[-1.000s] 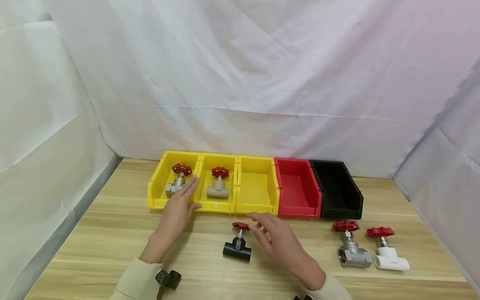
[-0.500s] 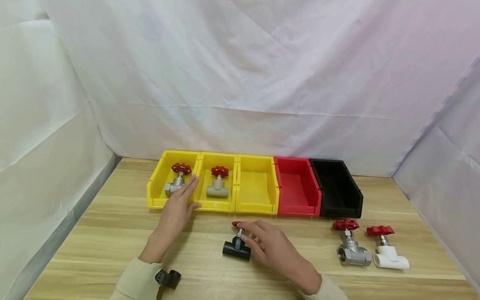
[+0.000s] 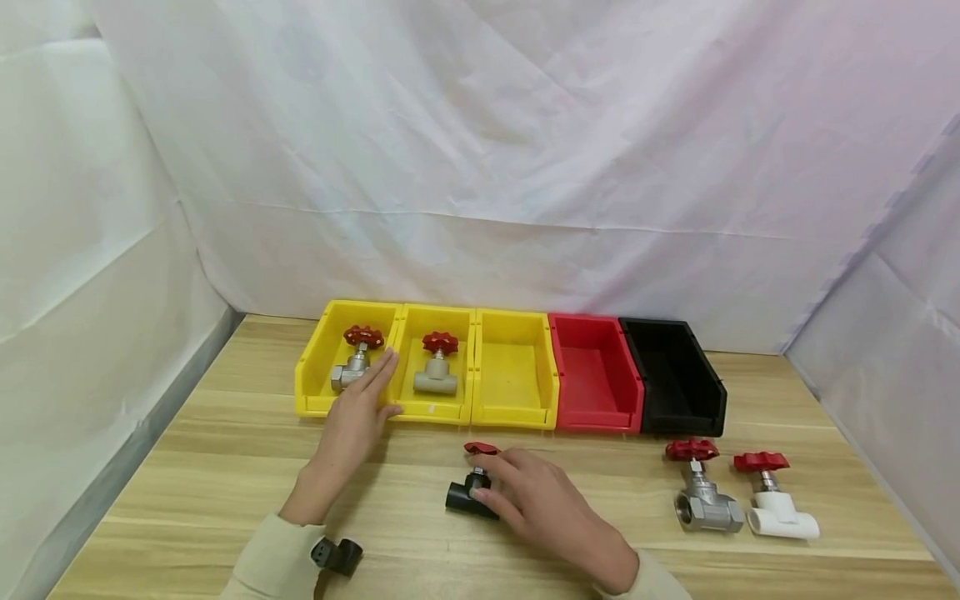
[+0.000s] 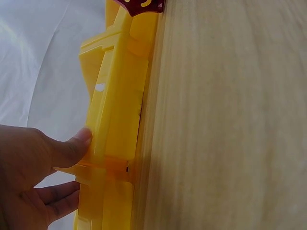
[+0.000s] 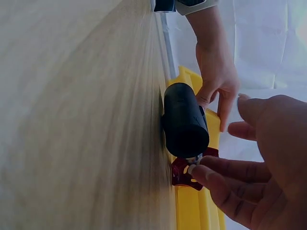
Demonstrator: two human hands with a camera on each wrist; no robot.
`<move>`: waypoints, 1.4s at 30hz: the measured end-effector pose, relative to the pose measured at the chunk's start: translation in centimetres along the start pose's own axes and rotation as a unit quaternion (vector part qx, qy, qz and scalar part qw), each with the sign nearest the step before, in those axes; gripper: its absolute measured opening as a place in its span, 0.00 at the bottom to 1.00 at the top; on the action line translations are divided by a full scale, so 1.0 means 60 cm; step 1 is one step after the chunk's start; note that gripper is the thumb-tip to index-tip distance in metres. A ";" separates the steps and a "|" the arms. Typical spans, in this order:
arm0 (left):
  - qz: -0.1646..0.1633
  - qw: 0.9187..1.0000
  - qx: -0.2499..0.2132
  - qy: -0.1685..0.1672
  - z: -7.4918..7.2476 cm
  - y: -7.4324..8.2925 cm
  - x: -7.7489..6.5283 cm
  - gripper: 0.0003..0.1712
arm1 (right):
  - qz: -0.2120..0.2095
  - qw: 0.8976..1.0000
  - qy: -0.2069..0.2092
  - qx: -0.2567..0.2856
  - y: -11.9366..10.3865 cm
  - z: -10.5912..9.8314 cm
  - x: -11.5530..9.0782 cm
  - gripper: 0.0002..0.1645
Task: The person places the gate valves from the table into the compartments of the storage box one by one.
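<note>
In the head view, my left hand (image 3: 356, 417) rests on the front of the two leftmost yellow bins (image 3: 435, 412), its fingers straight near their dividing wall. The left wrist view has its thumb (image 4: 79, 141) touching a yellow rim. My right hand (image 3: 543, 504) is at a black tee-shaped valve (image 3: 459, 498) with a red handwheel (image 3: 480, 448), which lies on the table. In the right wrist view, fingertips (image 5: 199, 171) meet the stem by the handwheel, while the thumb (image 5: 247, 108) stays apart from the black body (image 5: 184, 120). Part of the valve is hidden by the hand.
The left bin holds a metal valve (image 3: 352, 367), the second a beige valve (image 3: 435, 375). Another yellow bin (image 3: 513, 417), a red bin (image 3: 596, 421) and a black bin (image 3: 682, 425) continue the row. A metal valve (image 3: 708, 510) and a white valve (image 3: 782, 517) lie at right.
My right hand has moved left and slightly down, from beside the black valve to over its stem and body. The left hand and the valves look unmoved.
</note>
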State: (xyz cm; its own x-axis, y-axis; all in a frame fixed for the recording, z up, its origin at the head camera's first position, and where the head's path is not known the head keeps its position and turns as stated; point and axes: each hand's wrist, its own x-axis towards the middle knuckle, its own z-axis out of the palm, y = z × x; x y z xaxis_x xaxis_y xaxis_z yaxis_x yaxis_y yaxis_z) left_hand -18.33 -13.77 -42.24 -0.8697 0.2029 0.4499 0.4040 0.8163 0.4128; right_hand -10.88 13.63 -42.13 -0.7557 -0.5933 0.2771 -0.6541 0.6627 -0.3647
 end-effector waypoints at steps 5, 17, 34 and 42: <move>-0.002 1.000 0.001 -0.003 -0.001 0.000 0.000 0.43 | 0.008 1.000 -0.014 -0.015 -0.002 0.003 -0.001 0.26; 0.002 1.000 0.004 -0.004 0.001 -0.002 0.000 0.43 | 0.032 0.994 -0.102 -0.009 -0.004 0.013 -0.004 0.26; 0.006 1.000 0.006 -0.004 -0.001 -0.001 0.000 0.44 | 0.041 0.994 -0.093 -0.036 -0.016 0.031 -0.005 0.25; 0.005 1.000 0.007 -0.004 -0.001 0.002 0.001 0.43 | 0.048 0.993 -0.099 -0.042 -0.018 0.030 -0.005 0.25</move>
State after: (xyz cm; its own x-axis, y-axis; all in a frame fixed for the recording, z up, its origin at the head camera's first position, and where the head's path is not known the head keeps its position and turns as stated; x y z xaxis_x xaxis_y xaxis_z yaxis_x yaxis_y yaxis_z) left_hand -18.33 -13.71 -42.08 -0.8681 0.2154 0.4471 0.4086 0.8217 0.3974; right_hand -9.86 12.28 -43.40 -0.7989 -0.5984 0.0612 -0.5862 0.7516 -0.3025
